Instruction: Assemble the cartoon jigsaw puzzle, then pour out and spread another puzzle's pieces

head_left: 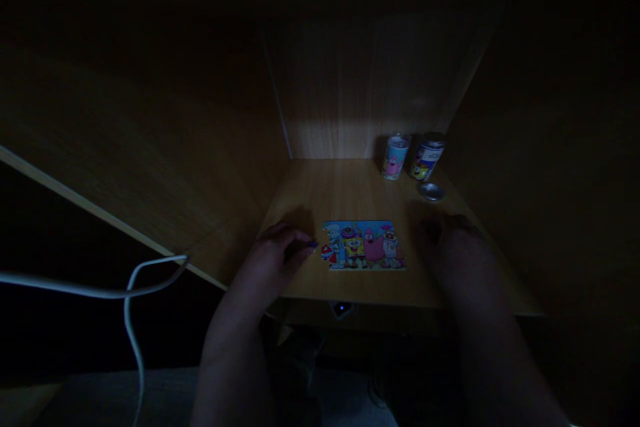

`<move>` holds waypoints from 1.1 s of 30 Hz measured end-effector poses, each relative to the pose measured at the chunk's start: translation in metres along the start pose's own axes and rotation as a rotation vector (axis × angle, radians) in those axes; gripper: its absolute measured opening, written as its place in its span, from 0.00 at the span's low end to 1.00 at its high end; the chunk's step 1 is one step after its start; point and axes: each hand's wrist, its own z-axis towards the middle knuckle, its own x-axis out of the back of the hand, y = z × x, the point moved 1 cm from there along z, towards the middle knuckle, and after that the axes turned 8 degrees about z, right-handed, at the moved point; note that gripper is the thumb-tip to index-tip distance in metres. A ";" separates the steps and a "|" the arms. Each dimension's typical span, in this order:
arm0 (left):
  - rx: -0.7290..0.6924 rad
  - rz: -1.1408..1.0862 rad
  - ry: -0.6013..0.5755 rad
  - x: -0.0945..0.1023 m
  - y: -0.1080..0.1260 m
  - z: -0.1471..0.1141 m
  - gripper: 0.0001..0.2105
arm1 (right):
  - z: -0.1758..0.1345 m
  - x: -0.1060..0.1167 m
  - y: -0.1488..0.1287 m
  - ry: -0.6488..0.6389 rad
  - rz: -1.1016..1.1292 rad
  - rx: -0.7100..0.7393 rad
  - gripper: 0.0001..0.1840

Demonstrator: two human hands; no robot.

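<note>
A cartoon jigsaw puzzle (367, 247) lies flat on the wooden surface, most of its picture joined, with an uneven gap along its left edge. Just left of that edge, my left hand (283, 247) pinches a small dark puzzle piece (313, 244) between thumb and fingertips. My right hand (447, 240) rests on the surface to the right of the puzzle, its fingers curled in shadow; whether they hold anything is hidden by the dark.
Toward the back right stand two cartoon-printed cans (395, 157), (427, 157) with a round metal lid (432, 192) in front. Wooden panels enclose the surface on both sides and behind. A white cable (130, 294) hangs at left. Below the front edge is a small device (343, 308) with a blue light.
</note>
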 end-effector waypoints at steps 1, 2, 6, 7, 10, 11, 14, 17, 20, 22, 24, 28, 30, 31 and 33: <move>-0.013 -0.031 -0.020 0.002 0.000 -0.002 0.04 | 0.000 0.000 0.000 0.005 0.002 0.002 0.20; -0.026 -0.060 -0.039 0.003 0.000 -0.003 0.04 | 0.000 0.000 0.000 0.009 0.005 0.009 0.20; -0.063 -0.151 -0.088 0.008 0.002 -0.008 0.04 | 0.000 -0.001 0.000 0.023 0.008 0.010 0.19; -0.071 -0.166 -0.096 0.009 0.003 -0.008 0.04 | 0.000 -0.001 -0.001 0.025 0.008 0.003 0.19; -0.088 -0.193 -0.114 0.010 0.007 -0.008 0.04 | 0.000 -0.001 0.000 0.019 0.006 0.003 0.20; -0.092 -0.198 -0.119 0.010 0.009 -0.007 0.03 | 0.000 -0.001 0.000 0.015 0.003 0.008 0.20; -0.096 -0.204 -0.130 0.007 0.013 -0.006 0.03 | -0.001 -0.001 0.001 0.002 0.003 0.017 0.20; -0.105 -0.210 -0.118 0.004 0.015 -0.004 0.04 | -0.001 0.000 0.002 0.000 0.023 0.016 0.20; -0.121 -0.206 -0.106 0.002 0.015 -0.003 0.05 | -0.001 0.000 0.001 -0.002 0.020 0.014 0.20; -0.134 -0.204 -0.102 0.002 0.015 -0.003 0.06 | -0.001 0.000 0.000 -0.006 0.013 0.012 0.20; -0.143 -0.201 -0.097 0.002 0.014 -0.003 0.06 | -0.001 0.001 -0.001 -0.004 0.016 0.009 0.21; -0.157 -0.182 -0.078 0.000 0.012 -0.003 0.06 | -0.001 0.001 -0.001 -0.003 0.030 0.008 0.20; -0.163 -0.177 -0.068 -0.003 0.010 -0.003 0.07 | 0.000 0.000 0.000 -0.004 0.021 0.003 0.20; -0.168 -0.180 -0.063 -0.004 0.009 -0.003 0.07 | 0.000 -0.001 0.000 -0.001 0.012 0.000 0.20; -0.177 -0.193 -0.058 -0.006 0.008 -0.004 0.08 | 0.000 -0.001 0.001 0.003 0.004 0.004 0.20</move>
